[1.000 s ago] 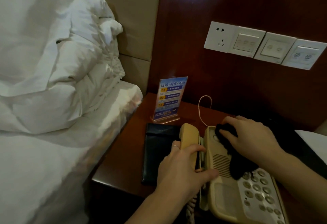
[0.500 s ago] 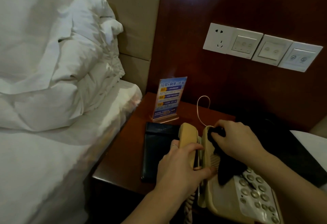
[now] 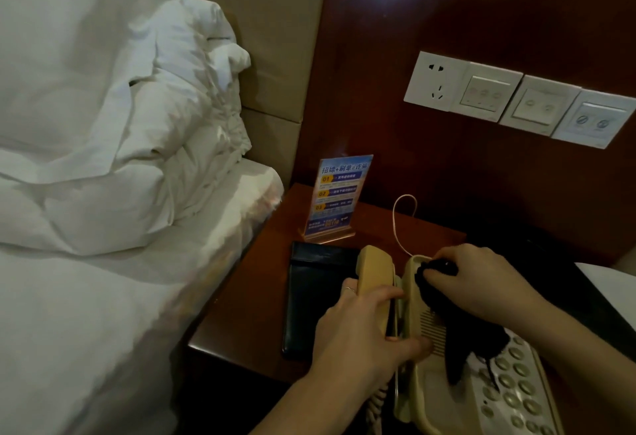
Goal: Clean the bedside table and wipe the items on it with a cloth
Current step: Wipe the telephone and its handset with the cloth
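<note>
A beige telephone base (image 3: 457, 396) sits on the dark wooden bedside table (image 3: 241, 314). My left hand (image 3: 358, 335) grips the beige handset (image 3: 375, 273), lifted off to the left of the base. My right hand (image 3: 481, 283) holds a black cloth (image 3: 475, 341) and presses it onto the cradle at the far end of the base. The cloth trails down over the speaker grille toward the keypad (image 3: 516, 390).
A flat black folder (image 3: 313, 297) lies left of the phone, with a blue sign stand (image 3: 339, 197) behind it. A thin cord (image 3: 399, 218) loops at the back. The bed with white duvet (image 3: 103, 159) borders the left; wall switches (image 3: 516, 101) are above.
My right hand slid the cloth left and up along the phone base, from the grille area to the cradle end. The left hand kept holding the handset.
</note>
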Demonstrator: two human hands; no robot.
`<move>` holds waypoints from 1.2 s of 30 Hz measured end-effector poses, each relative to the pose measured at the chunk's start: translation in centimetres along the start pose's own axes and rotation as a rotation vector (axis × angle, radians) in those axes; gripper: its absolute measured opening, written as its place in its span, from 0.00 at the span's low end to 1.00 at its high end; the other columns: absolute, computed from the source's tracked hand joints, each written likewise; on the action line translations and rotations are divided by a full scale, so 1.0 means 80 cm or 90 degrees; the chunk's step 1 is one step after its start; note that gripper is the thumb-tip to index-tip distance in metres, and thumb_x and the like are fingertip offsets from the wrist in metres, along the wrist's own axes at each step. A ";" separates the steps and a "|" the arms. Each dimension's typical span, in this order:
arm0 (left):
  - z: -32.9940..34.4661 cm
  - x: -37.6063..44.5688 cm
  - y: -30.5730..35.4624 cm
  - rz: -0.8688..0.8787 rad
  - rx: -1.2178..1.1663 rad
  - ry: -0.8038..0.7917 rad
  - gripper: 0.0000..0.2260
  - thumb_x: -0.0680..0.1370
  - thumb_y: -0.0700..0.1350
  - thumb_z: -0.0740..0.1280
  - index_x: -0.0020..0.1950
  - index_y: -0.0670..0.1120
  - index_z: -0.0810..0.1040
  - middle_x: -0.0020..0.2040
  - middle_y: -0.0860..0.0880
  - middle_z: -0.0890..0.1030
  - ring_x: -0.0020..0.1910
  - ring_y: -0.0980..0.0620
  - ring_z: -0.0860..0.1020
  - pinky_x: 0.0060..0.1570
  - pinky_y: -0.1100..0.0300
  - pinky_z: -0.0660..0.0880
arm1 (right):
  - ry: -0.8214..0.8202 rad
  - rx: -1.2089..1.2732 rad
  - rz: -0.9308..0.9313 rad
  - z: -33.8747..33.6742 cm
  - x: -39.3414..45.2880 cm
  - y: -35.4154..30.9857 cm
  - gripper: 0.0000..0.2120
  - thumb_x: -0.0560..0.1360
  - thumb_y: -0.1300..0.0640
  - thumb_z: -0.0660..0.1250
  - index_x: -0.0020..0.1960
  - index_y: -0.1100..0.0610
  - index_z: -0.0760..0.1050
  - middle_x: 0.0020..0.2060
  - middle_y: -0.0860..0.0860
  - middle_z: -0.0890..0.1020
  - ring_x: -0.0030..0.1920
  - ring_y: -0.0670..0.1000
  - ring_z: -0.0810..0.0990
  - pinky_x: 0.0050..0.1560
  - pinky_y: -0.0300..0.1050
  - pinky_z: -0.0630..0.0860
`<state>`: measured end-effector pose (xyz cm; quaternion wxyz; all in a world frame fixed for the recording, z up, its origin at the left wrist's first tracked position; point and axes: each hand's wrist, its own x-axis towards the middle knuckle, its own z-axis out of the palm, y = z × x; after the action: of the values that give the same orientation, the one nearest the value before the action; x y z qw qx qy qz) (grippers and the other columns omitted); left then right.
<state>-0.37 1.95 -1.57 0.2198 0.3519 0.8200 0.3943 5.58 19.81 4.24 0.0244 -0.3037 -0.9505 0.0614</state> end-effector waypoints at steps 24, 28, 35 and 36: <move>-0.002 -0.003 0.004 -0.013 -0.004 -0.012 0.33 0.69 0.67 0.74 0.72 0.68 0.67 0.69 0.57 0.63 0.63 0.50 0.70 0.64 0.56 0.70 | -0.064 0.039 -0.055 -0.004 0.033 -0.016 0.10 0.70 0.43 0.74 0.49 0.42 0.76 0.41 0.44 0.80 0.39 0.44 0.80 0.39 0.42 0.80; -0.002 -0.003 0.004 -0.021 -0.002 -0.018 0.33 0.69 0.67 0.74 0.72 0.69 0.67 0.71 0.56 0.62 0.65 0.49 0.69 0.65 0.55 0.69 | 0.013 0.059 -0.046 -0.001 0.051 -0.005 0.11 0.69 0.42 0.75 0.47 0.41 0.76 0.42 0.43 0.81 0.40 0.44 0.81 0.43 0.47 0.82; -0.001 -0.002 0.004 -0.019 -0.002 -0.012 0.32 0.69 0.68 0.74 0.71 0.69 0.68 0.70 0.56 0.62 0.65 0.49 0.70 0.66 0.54 0.70 | 0.077 0.069 -0.053 -0.002 0.067 0.017 0.09 0.74 0.40 0.70 0.52 0.41 0.77 0.52 0.45 0.76 0.47 0.47 0.77 0.43 0.43 0.73; -0.001 -0.002 0.003 -0.018 -0.005 -0.010 0.32 0.69 0.68 0.74 0.71 0.69 0.68 0.70 0.57 0.63 0.65 0.50 0.70 0.66 0.54 0.70 | 0.043 0.074 -0.083 -0.005 0.065 0.022 0.07 0.75 0.40 0.69 0.52 0.39 0.78 0.53 0.44 0.76 0.50 0.46 0.76 0.46 0.42 0.72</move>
<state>-0.18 1.90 -1.33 0.2332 0.3425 0.8216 0.3915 2.41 24.27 4.44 0.0778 -0.2409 -0.9618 0.1041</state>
